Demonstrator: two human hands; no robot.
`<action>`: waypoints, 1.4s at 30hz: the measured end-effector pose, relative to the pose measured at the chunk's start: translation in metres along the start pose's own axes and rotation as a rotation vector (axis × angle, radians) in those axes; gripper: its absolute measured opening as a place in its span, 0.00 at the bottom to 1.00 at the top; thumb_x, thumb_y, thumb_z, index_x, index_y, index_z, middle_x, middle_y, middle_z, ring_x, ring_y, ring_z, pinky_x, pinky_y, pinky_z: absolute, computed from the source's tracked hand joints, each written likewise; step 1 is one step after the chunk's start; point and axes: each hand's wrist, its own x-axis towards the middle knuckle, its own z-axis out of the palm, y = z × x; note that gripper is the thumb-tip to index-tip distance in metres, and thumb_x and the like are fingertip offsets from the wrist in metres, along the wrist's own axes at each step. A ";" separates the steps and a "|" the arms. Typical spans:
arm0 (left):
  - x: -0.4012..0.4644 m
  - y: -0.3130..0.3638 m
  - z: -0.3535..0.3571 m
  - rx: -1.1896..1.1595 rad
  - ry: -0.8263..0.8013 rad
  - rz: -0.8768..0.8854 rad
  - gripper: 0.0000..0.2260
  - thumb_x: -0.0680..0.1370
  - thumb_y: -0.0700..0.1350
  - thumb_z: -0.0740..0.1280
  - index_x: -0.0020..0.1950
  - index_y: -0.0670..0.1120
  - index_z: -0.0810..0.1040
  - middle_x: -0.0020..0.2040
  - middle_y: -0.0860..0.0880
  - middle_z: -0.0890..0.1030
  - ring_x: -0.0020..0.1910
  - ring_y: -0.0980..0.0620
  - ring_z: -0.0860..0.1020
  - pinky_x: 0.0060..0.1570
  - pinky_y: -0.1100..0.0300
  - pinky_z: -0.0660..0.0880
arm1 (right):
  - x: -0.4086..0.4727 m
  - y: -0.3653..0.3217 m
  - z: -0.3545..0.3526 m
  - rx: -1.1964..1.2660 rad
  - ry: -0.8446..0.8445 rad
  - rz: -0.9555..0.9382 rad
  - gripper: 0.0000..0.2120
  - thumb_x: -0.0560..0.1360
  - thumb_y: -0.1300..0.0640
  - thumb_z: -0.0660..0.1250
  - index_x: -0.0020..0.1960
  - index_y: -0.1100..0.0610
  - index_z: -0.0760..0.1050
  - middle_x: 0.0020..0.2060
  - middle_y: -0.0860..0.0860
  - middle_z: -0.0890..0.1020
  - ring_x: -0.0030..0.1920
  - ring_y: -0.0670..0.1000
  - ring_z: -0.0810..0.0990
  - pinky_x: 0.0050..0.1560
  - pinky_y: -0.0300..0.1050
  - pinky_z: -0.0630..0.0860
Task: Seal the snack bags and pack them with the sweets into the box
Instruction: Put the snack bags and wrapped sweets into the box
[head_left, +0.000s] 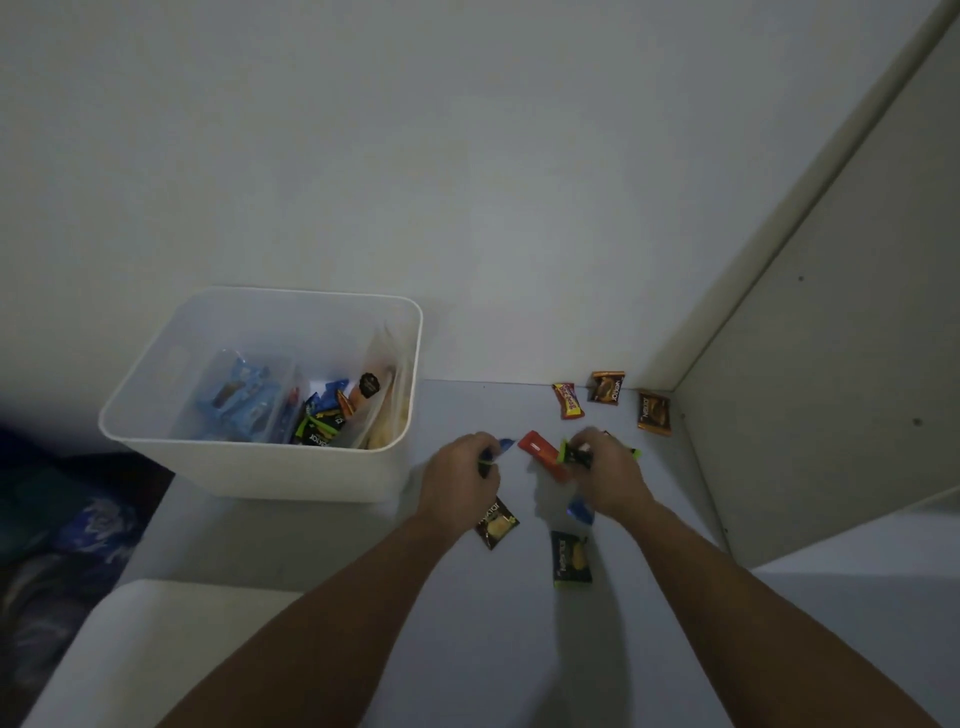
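Fingers on the left hand are curled tight around a small bunch of sweets, a blue wrapper and a green edge poking out the top; the right hand is clamped the same way on a dark sweet with bright green ends, sitting right over the red-orange rectangular wrapped bar on the pale tabletop; so both hands are loaded, not reaching empty.

Looks to me like the sweets-gathering part of the job; the translucent white plastic box just to the left already has clear bags with blue snack packs and a few loose sweets inside, so I'd guess the bag sealing is mostly behind us, though I can't see any seals from here.

Still loose on the table: a dark brown sweet with a yellow picture touching the left wrist; a black and green sachet nearer the person; a blue wrapper half under the right hand; and up by the wall a red and yellow sweet plus two brown-orange packets.

Next move probably wants both handfuls carried over the box rim and dropped, without spilling.

It's dim; how many sweets each fist holds is hidden; the dark patterned stuff at far left is blurred.
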 end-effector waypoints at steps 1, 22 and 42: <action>0.009 0.006 -0.012 -0.006 0.022 0.007 0.08 0.71 0.38 0.69 0.48 0.46 0.80 0.46 0.47 0.83 0.43 0.49 0.79 0.45 0.55 0.78 | 0.005 -0.020 -0.012 0.042 0.003 -0.025 0.12 0.74 0.57 0.70 0.56 0.55 0.74 0.52 0.55 0.79 0.49 0.54 0.78 0.50 0.48 0.78; 0.048 -0.062 -0.215 -0.260 -0.002 -0.425 0.17 0.81 0.52 0.59 0.65 0.44 0.71 0.61 0.45 0.77 0.58 0.46 0.75 0.57 0.55 0.72 | 0.036 -0.316 0.045 0.372 -0.164 -0.166 0.16 0.73 0.43 0.69 0.47 0.56 0.72 0.42 0.52 0.77 0.45 0.54 0.78 0.50 0.51 0.78; 0.028 0.024 -0.103 -0.025 0.174 0.244 0.12 0.79 0.49 0.63 0.51 0.43 0.80 0.45 0.49 0.81 0.40 0.53 0.75 0.40 0.66 0.69 | 0.014 -0.117 -0.035 0.368 0.091 0.046 0.18 0.79 0.45 0.59 0.49 0.60 0.76 0.45 0.57 0.82 0.46 0.56 0.82 0.52 0.58 0.80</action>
